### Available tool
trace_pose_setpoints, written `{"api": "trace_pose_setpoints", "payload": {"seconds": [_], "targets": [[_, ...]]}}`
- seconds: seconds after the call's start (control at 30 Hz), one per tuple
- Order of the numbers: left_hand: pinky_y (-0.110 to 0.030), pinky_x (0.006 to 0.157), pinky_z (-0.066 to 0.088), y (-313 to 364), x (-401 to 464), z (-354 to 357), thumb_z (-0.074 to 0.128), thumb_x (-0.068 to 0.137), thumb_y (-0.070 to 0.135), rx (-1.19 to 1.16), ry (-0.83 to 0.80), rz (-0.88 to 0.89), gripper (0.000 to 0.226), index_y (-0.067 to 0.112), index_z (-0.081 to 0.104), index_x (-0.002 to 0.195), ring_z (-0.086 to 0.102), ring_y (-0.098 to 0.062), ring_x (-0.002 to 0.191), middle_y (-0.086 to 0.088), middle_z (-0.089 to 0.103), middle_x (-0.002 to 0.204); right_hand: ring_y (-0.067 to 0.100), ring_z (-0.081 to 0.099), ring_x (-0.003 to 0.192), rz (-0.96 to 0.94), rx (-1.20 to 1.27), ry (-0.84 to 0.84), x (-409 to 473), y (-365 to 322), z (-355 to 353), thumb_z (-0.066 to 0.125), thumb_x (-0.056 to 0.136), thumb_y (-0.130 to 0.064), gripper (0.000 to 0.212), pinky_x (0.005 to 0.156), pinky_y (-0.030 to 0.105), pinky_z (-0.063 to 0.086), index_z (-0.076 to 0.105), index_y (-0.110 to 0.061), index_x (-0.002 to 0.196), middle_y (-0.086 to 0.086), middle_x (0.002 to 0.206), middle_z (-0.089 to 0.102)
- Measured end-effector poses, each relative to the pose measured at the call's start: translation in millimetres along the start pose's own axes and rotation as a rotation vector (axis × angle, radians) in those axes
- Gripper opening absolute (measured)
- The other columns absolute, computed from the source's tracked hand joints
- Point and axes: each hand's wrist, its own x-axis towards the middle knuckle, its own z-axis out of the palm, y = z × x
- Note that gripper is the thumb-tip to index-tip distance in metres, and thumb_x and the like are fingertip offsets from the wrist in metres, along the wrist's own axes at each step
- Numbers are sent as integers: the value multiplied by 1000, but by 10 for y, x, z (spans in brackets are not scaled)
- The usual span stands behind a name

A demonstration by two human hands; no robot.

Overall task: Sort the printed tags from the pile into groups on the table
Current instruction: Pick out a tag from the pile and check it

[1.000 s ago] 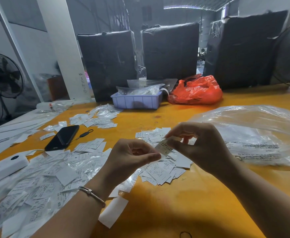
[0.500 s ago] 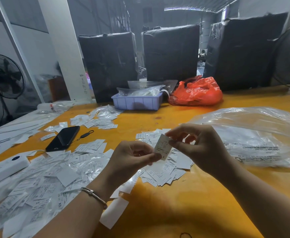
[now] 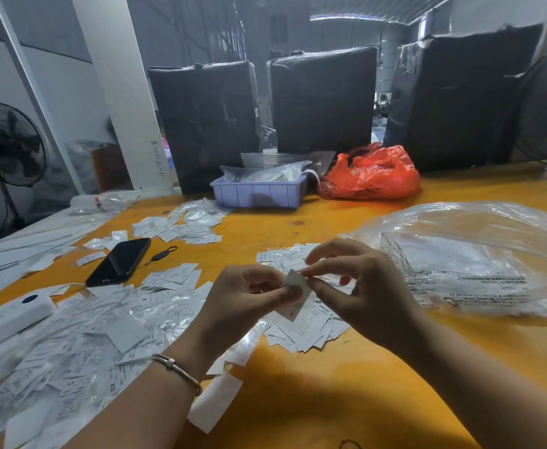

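Note:
A small white printed tag (image 3: 295,296) is held up between both hands above the yellow table (image 3: 346,400). My left hand (image 3: 243,303) pinches its lower left part between thumb and fingers. My right hand (image 3: 359,286) pinches its upper right corner with thumb and forefinger. Under the hands lies a group of sorted tags (image 3: 311,328). A big loose pile of tags and clear sleeves (image 3: 71,345) spreads over the left of the table. Another group of tags (image 3: 187,225) lies farther back.
A black phone (image 3: 119,262) with a key strap lies left of centre, a white device (image 3: 9,315) at the left edge. A large clear plastic bag (image 3: 473,260) lies right. A lilac tray (image 3: 259,192), an orange bag (image 3: 372,173) and black wrapped bales (image 3: 324,98) stand behind.
Both hands have turned the tag from lying flat and slanted to hanging more upright, and the right hand's pinch has shifted to its top corner. The hands stayed over the same group.

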Motion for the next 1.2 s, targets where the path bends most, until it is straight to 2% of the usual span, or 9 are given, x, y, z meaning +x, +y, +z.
{"api": "trace_pose_setpoints", "payload": {"seconds": [0.2,0.33,0.43,0.5,0.63,0.8,0.93,1.1,1.2], "targets": [[-17,63,53,-17,15,-25,73,70,36,16,18,-24,26,13,78,82,69,-11,77,-1,74,79,4,51,105,33,-12,-132,20,45,-35,70,81,-32,25,77,24,50,74,-22,104,-10,120,58],[-11,61,50,-56,51,-125,75,76,31,45,66,-92,10,24,77,82,66,-2,75,5,74,81,17,61,79,291,-234,-32,100,274,-216,64,80,-11,12,69,37,53,74,-17,80,1,89,70],[-20,58,49,-158,77,-245,70,86,15,279,109,-161,11,22,74,78,61,-5,64,-1,70,74,23,62,77,602,-557,-148,105,484,-339,56,78,-10,17,64,31,52,69,-19,73,3,83,69],[-29,57,45,-215,92,-317,64,85,17,532,165,-247,15,20,71,72,56,-13,62,-2,66,67,27,59,92,676,-673,-86,80,645,-366,57,80,-15,15,75,33,46,69,-18,89,6,97,68],[-29,53,31,-243,67,-427,57,81,26,872,220,-352,26,15,53,58,41,-17,56,-2,55,61,27,47,117,798,-824,-91,23,870,-443,57,85,-22,35,92,36,35,58,-20,120,6,124,57],[-27,63,39,-200,73,-435,56,78,25,1050,215,-380,19,19,61,61,50,-13,62,10,58,65,27,54,104,856,-843,-168,-20,1003,-455,53,87,-19,17,89,37,33,63,-17,100,5,105,62],[-36,87,41,-199,84,-387,57,84,27,1034,228,-315,12,29,67,77,46,-13,92,13,52,88,27,60,91,872,-806,-76,4,1023,-472,55,80,-7,19,85,36,29,69,-19,83,4,86,68],[-39,90,44,-192,90,-288,61,83,25,839,249,-183,9,29,67,78,50,-14,100,12,57,97,33,55,90,782,-755,74,-29,1054,-459,54,84,-8,18,80,37,28,68,-17,77,10,83,65],[-37,89,46,-181,84,-234,63,82,21,687,223,-158,10,27,69,78,54,-14,103,11,61,99,36,55,83,678,-709,281,-12,1083,-431,48,89,-9,17,74,37,30,62,-10,81,15,80,62]]}}
